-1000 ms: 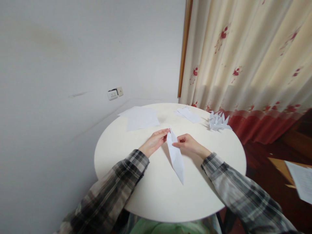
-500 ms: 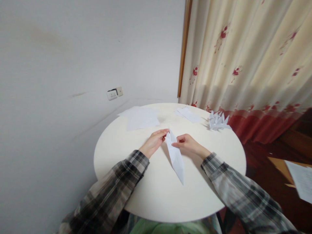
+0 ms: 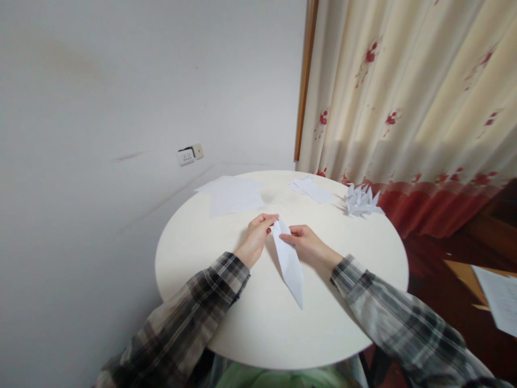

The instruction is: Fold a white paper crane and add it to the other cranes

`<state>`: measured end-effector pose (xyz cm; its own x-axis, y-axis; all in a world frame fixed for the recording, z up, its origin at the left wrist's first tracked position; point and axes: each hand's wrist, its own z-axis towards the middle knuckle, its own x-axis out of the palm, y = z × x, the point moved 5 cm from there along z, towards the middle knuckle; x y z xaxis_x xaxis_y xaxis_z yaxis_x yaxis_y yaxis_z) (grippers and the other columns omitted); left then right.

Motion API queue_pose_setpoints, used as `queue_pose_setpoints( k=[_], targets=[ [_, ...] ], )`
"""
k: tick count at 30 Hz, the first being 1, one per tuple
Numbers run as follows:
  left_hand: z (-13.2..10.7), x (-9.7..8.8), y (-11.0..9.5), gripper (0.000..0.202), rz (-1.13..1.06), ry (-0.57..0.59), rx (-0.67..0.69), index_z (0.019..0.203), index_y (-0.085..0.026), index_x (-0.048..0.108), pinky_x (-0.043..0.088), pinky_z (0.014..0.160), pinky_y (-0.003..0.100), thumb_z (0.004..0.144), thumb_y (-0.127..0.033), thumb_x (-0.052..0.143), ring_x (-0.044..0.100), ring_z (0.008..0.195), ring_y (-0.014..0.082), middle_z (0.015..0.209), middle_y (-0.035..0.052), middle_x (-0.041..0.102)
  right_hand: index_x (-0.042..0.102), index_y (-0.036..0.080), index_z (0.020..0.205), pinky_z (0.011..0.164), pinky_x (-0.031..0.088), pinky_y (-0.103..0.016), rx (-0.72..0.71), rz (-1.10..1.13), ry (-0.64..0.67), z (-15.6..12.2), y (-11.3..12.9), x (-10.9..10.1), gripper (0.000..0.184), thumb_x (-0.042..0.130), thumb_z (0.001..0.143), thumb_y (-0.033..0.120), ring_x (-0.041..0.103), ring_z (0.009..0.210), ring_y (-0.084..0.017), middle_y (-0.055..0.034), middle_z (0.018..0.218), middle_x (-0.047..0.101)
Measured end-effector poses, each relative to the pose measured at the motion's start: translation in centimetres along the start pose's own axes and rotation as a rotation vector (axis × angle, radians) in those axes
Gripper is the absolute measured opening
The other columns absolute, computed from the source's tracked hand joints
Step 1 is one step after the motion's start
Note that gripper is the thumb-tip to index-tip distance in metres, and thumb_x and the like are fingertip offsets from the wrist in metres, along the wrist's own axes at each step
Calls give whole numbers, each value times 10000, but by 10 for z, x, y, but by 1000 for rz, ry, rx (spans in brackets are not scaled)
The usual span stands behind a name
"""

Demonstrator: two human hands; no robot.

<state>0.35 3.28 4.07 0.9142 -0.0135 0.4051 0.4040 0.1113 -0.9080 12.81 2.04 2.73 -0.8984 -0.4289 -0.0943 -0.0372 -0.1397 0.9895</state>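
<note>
A long, narrow piece of folded white paper (image 3: 290,267) is held between my two hands above the round table, its pointed lower end toward me. My left hand (image 3: 255,235) pinches the far tip between thumb and fingers. On the other side, my right hand (image 3: 307,242) grips the paper's right edge near the upper part, thumb lying on top and the fingers mostly behind it. The folds on the underside are hidden.
White sheets (image 3: 236,196) lie at the back left of the round white table (image 3: 181,269). Smaller paper pieces (image 3: 313,189) rest at the back, beside a cluster of pointed folded paper (image 3: 361,200) at the right edge. A wall stands left, a curtain (image 3: 404,108) right.
Both hands and the folded paper have shifted slightly left and toward me. My right thumb lies a little further over the paper. Both hands keep their hold.
</note>
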Motion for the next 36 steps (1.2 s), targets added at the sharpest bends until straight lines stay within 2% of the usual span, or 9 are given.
queue_pose_setpoints(
  k=[6, 15, 24, 36],
  targets=[
    [-2, 3, 2, 178, -52, 30, -40, 663, -125, 654, 354, 614, 220, 566, -249, 737, 498, 625, 96, 669, 12, 599, 547, 128, 613, 478, 269, -226, 11, 4, -73, 0, -3, -2, 332, 659, 616, 440, 388, 500, -81, 28, 549, 477],
    [5, 2, 4, 157, -91, 64, -102, 672, -117, 671, 344, 579, 210, 558, -195, 746, 502, 611, 87, 666, 18, 606, 517, 137, 590, 465, 256, -223, -6, -20, -69, -1, -9, -4, 328, 646, 639, 435, 379, 483, -76, 36, 535, 453],
    [3, -1, 1, 105, -30, 43, -87, 681, -125, 701, 321, 610, 228, 580, -153, 698, 532, 715, 127, 774, 56, 656, 523, 137, 595, 465, 253, -214, -40, -210, -98, 0, -9, -8, 316, 593, 688, 431, 375, 508, -81, 37, 533, 431],
    [5, -3, 1, 98, -22, 31, -76, 677, -126, 680, 323, 590, 226, 585, -159, 677, 534, 708, 129, 781, 60, 644, 504, 149, 586, 457, 249, -215, -43, -202, -105, 1, -8, -7, 304, 594, 689, 421, 362, 503, -82, 36, 531, 419]
  ],
)
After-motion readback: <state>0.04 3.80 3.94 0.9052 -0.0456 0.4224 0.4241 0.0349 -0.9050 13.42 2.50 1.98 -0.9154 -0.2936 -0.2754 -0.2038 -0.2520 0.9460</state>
